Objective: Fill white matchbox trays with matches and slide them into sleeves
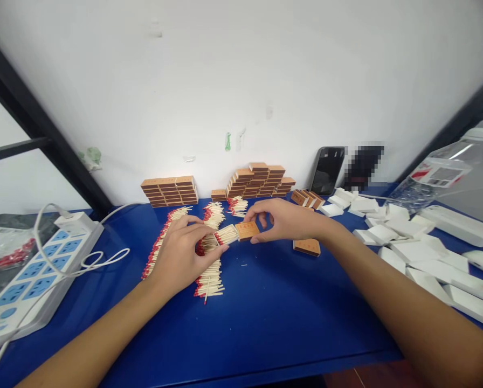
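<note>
Pinched between the thumb and fingers of the left hand in the head view is a small tray of matches, while the right hand clasps an orange matchbox sleeve, thumb on the near side and fingers on the far. Gripping both by their sides seems meant to leave the facing ends free, so that tray and sleeve line up end to end; whether the tray's right end is inside the sleeve or only against it cannot be told. Both are held over the middle of the blue table, just right of the middle match row, which the left hand partly hides. Farther left lies the left match row; red heads point left in both rows, as in the tray, probably so matches can be gathered facing one way. On the far side, against the wall, stand a squared matchbox stack and, right of it, a stepped matchbox stack, likely put there to leave the near surface for handling. One lone matchbox lies flat beside the right forearm, and white pieces are spread farther right.
</note>
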Tool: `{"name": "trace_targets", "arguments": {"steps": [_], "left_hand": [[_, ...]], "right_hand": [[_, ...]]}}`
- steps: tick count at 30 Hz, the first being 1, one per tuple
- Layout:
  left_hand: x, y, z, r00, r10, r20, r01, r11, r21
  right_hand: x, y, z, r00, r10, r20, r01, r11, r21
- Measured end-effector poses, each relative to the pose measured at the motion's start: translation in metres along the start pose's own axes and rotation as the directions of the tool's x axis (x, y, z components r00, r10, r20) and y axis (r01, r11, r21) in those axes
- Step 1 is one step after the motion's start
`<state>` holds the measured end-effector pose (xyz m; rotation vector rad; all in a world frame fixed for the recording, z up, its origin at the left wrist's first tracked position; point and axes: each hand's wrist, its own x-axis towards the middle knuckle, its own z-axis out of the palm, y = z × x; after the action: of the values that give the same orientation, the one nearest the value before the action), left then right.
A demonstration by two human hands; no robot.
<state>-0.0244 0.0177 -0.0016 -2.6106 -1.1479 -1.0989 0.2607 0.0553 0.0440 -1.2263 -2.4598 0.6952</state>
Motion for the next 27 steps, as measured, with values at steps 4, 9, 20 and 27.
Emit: {"name": "trace_targets", "arguments": {"steps": [4,9,20,27], "left_hand": [[-0.001,-0.001,0.0,1.0,0.005,-0.014,-0.005,1.0,-0.01],[-0.001,-0.003,0.0,0.999,-0.046,-0.004,0.045,0.999,-0.028],[-0.004,-0.003,0.002,0.998,-0.06,-0.002,0.059,0.991,-0.121],[-0.003,-0.002,0.002,0.999,0.031,0.012,-0.027,0.977,-0.212]], "right_hand": [[0.002,0.001,0.004,0.999,-0.027,-0.037,0.029,0.998,0.049],[0.006,0.007,0.009,0.995,-0.052,-0.081,0.063,0.987,0.147],[0.006,-0.011,0.027,0.989,-0.133,-0.068,0.148,0.928,0.342],[0.003,-0.024,0.03,0.973,-0.23,0.006,0.214,0.916,0.339]]}}
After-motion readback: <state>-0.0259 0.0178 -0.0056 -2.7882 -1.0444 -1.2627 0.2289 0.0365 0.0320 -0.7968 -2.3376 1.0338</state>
